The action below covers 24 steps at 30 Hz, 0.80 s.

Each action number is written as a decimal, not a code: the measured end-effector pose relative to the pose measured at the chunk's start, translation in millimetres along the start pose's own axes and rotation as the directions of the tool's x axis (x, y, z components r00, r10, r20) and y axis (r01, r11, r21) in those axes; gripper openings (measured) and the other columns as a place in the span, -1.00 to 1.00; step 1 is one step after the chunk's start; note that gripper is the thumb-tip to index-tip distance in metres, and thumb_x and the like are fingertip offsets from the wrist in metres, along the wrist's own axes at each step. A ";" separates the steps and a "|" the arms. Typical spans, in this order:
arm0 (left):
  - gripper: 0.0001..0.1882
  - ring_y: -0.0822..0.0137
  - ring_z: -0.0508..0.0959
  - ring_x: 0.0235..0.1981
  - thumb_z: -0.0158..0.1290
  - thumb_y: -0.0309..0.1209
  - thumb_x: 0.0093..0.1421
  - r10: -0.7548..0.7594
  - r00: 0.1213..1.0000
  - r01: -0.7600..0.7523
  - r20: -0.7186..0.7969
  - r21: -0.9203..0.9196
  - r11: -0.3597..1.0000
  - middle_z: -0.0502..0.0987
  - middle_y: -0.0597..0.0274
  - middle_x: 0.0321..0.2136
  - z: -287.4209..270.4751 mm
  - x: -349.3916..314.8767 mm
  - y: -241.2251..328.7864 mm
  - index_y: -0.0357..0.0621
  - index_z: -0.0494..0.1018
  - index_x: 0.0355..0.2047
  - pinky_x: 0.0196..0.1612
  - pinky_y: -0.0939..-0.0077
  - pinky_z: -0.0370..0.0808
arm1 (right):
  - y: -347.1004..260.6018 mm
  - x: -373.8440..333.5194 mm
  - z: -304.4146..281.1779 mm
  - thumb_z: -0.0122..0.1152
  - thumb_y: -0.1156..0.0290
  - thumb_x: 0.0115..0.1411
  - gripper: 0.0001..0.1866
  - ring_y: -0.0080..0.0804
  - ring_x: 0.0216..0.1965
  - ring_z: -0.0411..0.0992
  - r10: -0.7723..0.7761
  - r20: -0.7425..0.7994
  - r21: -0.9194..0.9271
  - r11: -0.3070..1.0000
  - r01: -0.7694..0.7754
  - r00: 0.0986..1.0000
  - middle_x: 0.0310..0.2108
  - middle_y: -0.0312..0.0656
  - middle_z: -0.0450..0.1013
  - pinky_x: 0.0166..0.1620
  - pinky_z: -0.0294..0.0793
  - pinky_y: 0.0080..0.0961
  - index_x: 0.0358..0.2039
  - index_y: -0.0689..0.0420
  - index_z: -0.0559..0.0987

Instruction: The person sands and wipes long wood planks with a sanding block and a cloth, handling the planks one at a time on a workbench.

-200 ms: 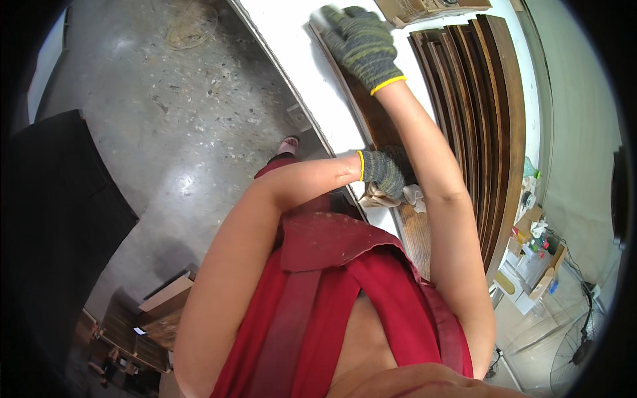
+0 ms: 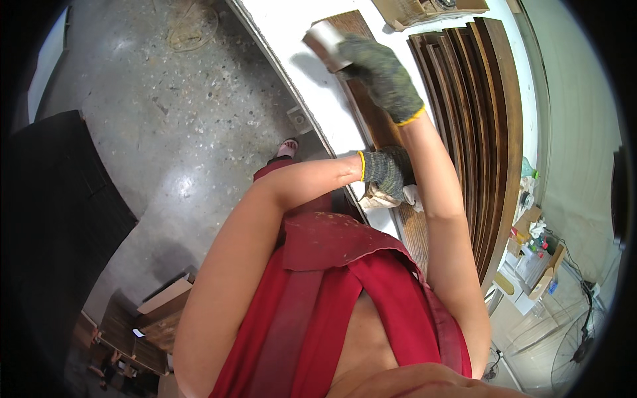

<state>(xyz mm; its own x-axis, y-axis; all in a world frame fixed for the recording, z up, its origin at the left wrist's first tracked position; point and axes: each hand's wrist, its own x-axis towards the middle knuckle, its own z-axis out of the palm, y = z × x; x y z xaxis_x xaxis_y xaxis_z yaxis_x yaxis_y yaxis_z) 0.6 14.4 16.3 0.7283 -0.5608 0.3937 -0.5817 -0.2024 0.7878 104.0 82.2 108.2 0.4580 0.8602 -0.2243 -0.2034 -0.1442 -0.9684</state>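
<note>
Right hand (image 2: 381,76) clamps a sanding block (image 2: 328,43) on the plank (image 2: 371,119); left hand (image 2: 388,174) grips a rag (image 2: 385,198); pressing unevenly could gouge the stain

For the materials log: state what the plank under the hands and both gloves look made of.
Plank: wood, dark brown stain, visible grain, looks matte. Right hand and left hand gloves: knitted grey-green fabric with yellow cuff edging, probably cotton blend.

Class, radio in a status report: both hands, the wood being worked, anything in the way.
Right hand gloved, pressing pale block on dark plank. Left hand gloved, gripping rag on same plank. Stacked dark strips alongside, not obstructing.
</note>
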 end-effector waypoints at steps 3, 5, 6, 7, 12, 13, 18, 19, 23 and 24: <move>-0.49 0.01 0.50 -0.01 0.13 0.02 0.06 0.073 0.994 -0.073 -0.079 0.002 0.997 0.56 0.07 -0.05 -8.4 2.2 8.6 -0.01 0.57 -0.07 0.08 0.23 0.40 | -6.2 -22.9 -19.7 0.23 0.28 0.23 -0.52 -0.02 0.02 0.48 0.201 -0.069 0.678 0.728 -0.102 0.977 0.05 0.09 0.45 -0.02 0.59 -0.24 0.08 0.28 0.44; -0.39 0.00 0.43 0.10 0.16 0.08 0.00 -0.012 0.998 0.009 0.069 0.043 0.999 0.51 0.10 0.05 -11.8 7.0 8.2 0.03 0.54 0.00 0.18 0.20 0.33 | -7.5 -39.0 -32.3 0.12 0.32 0.29 -0.49 0.07 0.08 0.43 0.130 0.053 0.851 0.513 -0.113 0.990 0.12 0.16 0.37 0.05 0.56 -0.09 0.16 0.34 0.35; -0.44 0.00 0.44 0.09 0.14 0.07 0.04 -0.037 0.993 0.037 0.111 -0.001 0.999 0.51 0.10 0.04 -11.4 8.9 8.0 0.04 0.54 -0.02 0.17 0.20 0.35 | -5.2 -46.2 -34.4 0.12 0.30 0.29 -0.45 0.11 0.13 0.38 0.004 0.187 0.932 0.314 -0.179 0.982 0.19 0.16 0.31 0.13 0.48 -0.01 0.21 0.31 0.29; -0.52 0.01 0.45 0.08 0.09 0.02 0.13 -0.054 0.998 0.053 0.021 0.035 0.998 0.52 0.11 0.03 -9.2 5.2 8.5 0.05 0.54 -0.03 0.15 0.21 0.37 | -5.1 -52.4 -37.3 0.11 0.30 0.29 -0.44 0.11 0.15 0.36 -0.008 0.190 0.938 0.296 -0.179 0.982 0.19 0.15 0.31 0.16 0.44 0.00 0.22 0.30 0.29; -0.56 0.04 0.42 0.12 0.01 -0.06 0.24 0.046 0.989 -0.016 -0.141 0.207 0.978 0.47 0.10 0.09 6.5 -1.3 -1.5 0.08 0.48 0.06 0.16 0.24 0.36 | -0.7 -87.4 -39.5 0.09 0.28 0.29 -0.39 0.12 0.22 0.27 -0.149 0.179 0.966 0.213 -0.145 0.972 0.22 0.14 0.28 0.24 0.32 0.04 0.27 0.27 0.23; -0.55 0.06 0.40 0.14 0.01 -0.07 0.25 -0.010 0.990 0.034 -0.139 0.172 0.984 0.45 0.10 0.11 10.2 -3.9 -3.2 0.06 0.47 0.08 0.18 0.25 0.35 | -1.6 -93.3 -39.5 0.09 0.27 0.29 -0.39 0.12 0.22 0.26 -0.167 0.158 0.959 0.263 -0.110 0.973 0.22 0.14 0.27 0.23 0.32 0.04 0.27 0.27 0.22; -0.47 0.06 0.43 0.11 0.05 -0.06 0.20 -0.570 0.793 0.451 -0.218 -0.419 0.788 0.47 0.03 0.08 22.3 -1.0 -21.3 -0.11 0.43 0.08 0.10 0.16 0.37 | -9.1 -131.1 -41.6 0.06 0.31 0.29 -0.41 0.08 0.17 0.28 -0.103 0.049 0.983 0.178 -0.030 0.994 0.19 0.14 0.27 0.22 0.34 -0.01 0.26 0.29 0.21; -0.43 0.05 0.43 0.10 0.01 -0.02 0.20 -0.608 0.755 0.477 -0.247 -0.430 0.767 0.44 0.04 0.11 25.4 1.8 -23.1 -0.09 0.38 0.12 0.08 0.14 0.40 | -9.0 -141.4 -44.8 0.06 0.31 0.29 -0.42 0.08 0.17 0.28 -0.067 0.007 0.986 0.169 0.005 0.998 0.19 0.14 0.27 0.21 0.34 -0.03 0.26 0.29 0.21; -0.34 0.11 0.40 0.12 -0.02 -0.03 0.20 -0.386 0.775 0.263 -0.500 -0.299 0.917 0.35 0.13 0.17 14.5 18.4 -15.9 -0.05 0.23 0.25 0.11 0.21 0.40 | -2.9 -174.8 -56.1 0.03 0.36 0.29 -0.49 -0.01 0.14 0.34 -0.196 -0.096 0.596 0.774 0.214 0.976 0.14 0.16 0.33 0.15 0.45 -0.16 0.20 0.29 0.29; -0.34 0.18 0.37 0.14 0.06 -0.13 0.16 -0.393 0.780 0.233 -0.487 -0.357 0.905 0.34 0.16 0.16 8.6 19.7 -5.9 -0.06 0.23 0.24 0.16 0.27 0.36 | -0.7 -179.4 -59.4 0.04 0.40 0.27 -0.53 -0.03 0.13 0.36 -0.243 -0.037 0.782 0.597 0.180 0.969 0.12 0.15 0.35 0.14 0.46 -0.20 0.16 0.29 0.34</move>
<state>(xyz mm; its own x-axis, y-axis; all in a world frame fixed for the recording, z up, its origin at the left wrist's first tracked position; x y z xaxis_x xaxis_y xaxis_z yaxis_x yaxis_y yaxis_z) 15.2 -2.3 15.4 0.9731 0.0336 0.2279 -0.2270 -0.0274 0.9735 73.4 -101.1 142.6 0.5257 0.8505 0.0139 -0.7157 0.4511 -0.5332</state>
